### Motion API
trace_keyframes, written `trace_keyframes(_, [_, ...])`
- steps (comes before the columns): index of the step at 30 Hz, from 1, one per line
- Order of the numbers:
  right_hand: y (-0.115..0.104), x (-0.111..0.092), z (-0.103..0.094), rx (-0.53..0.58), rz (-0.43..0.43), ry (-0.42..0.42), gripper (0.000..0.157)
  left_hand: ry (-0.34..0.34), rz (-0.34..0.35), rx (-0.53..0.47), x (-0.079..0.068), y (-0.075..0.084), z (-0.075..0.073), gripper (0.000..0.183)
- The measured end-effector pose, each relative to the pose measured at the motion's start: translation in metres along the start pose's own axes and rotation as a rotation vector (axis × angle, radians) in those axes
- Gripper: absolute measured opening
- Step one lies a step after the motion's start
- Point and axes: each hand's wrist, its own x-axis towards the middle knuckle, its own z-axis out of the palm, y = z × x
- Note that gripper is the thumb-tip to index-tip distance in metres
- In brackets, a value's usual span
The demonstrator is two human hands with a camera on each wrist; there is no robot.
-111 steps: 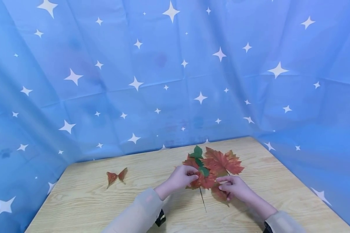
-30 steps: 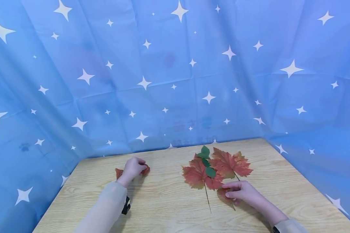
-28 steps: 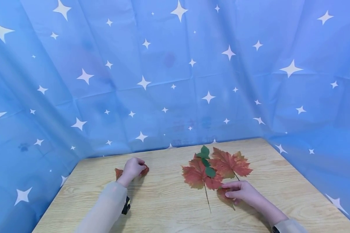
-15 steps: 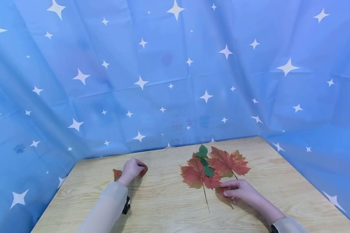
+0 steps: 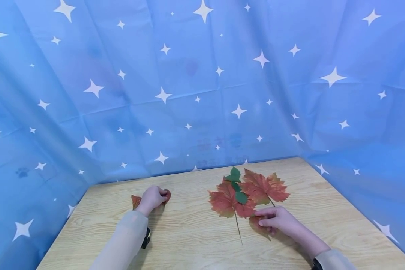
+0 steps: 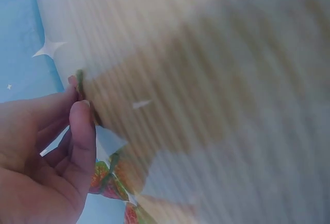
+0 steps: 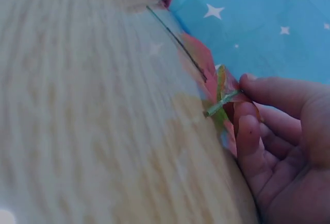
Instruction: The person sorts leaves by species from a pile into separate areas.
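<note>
On the left of the table my left hand [image 5: 150, 199] pinches a small orange-red leaf [image 5: 168, 195], its thumb and fingertips at the leaf's edge. Another orange leaf [image 5: 135, 201] shows behind that wrist. My right hand [image 5: 278, 220] holds a small reddish leaf [image 5: 256, 224] between thumb and fingers; in the right wrist view its green stem [image 7: 219, 105] sticks out past the fingertips. Just beyond this hand lie two large red maple leaves, the left one [image 5: 222, 200] and the right one [image 5: 263, 186], with green leaves [image 5: 235, 185] across where they meet.
The wooden table [image 5: 189, 232] has its far edge against a blue curtain [image 5: 202, 82] printed with white stars. A thin dark stem [image 5: 237, 225] of the left maple leaf points toward the near edge. Bare wood lies between the two hands.
My left hand has gone from the maple leaves to the small leaves on the left and taken hold of one. My right hand stays at its small leaf. Little differs over the last second.
</note>
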Motion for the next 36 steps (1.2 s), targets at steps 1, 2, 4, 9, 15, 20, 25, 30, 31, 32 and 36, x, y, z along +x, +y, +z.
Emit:
trace_keyframes(1, [-0.001, 0.000, 0.000, -0.001, 0.002, -0.002, 0.047, -0.015, -0.011, -0.018, -0.001, -0.001, 0.000, 0.022])
trace_keyframes(2, [-0.002, 0.000, 0.000, 0.001, 0.000, -0.008, 0.047, -0.024, -0.015, -0.025, -0.002, -0.001, 0.000, 0.027])
trace_keyframes(4, [-0.006, 0.001, 0.001, -0.006, 0.001, -0.017, 0.047, -0.037, -0.025, -0.043, -0.004, -0.003, 0.000, 0.033])
trace_keyframes(9, [-0.020, 0.003, 0.003, -0.025, 0.011, -0.011, 0.047, -0.073, -0.050, -0.108, -0.008, -0.004, -0.001, 0.040])
trace_keyframes(15, [-0.047, 0.018, 0.004, -0.043, -0.014, 0.029, 0.050, -0.096, -0.059, -0.172, -0.014, -0.004, -0.002, 0.043])
trace_keyframes(20, [-0.067, 0.039, 0.006, -0.104, -0.030, 0.040, 0.048, -0.103, -0.028, -0.182, -0.019, -0.008, -0.002, 0.045])
trace_keyframes(25, [-0.086, 0.061, 0.015, -0.153, -0.040, 0.062, 0.045, -0.156, -0.094, -0.323, -0.024, -0.009, -0.002, 0.050])
trace_keyframes(30, [-0.104, 0.085, 0.029, -0.144, -0.010, 0.074, 0.041, -0.178, -0.153, -0.439, -0.027, -0.009, -0.005, 0.052])
trace_keyframes(31, [-0.107, 0.090, 0.032, -0.154, -0.003, 0.074, 0.041, -0.180, -0.155, -0.452, -0.027, -0.009, -0.005, 0.053])
trace_keyframes(32, [-0.110, 0.094, 0.035, -0.162, 0.003, 0.069, 0.041, -0.183, -0.154, -0.462, -0.027, -0.009, -0.005, 0.053])
trace_keyframes(36, [-0.122, 0.112, 0.047, -0.208, 0.000, 0.050, 0.038, -0.193, -0.158, -0.480, -0.027, -0.010, -0.006, 0.053])
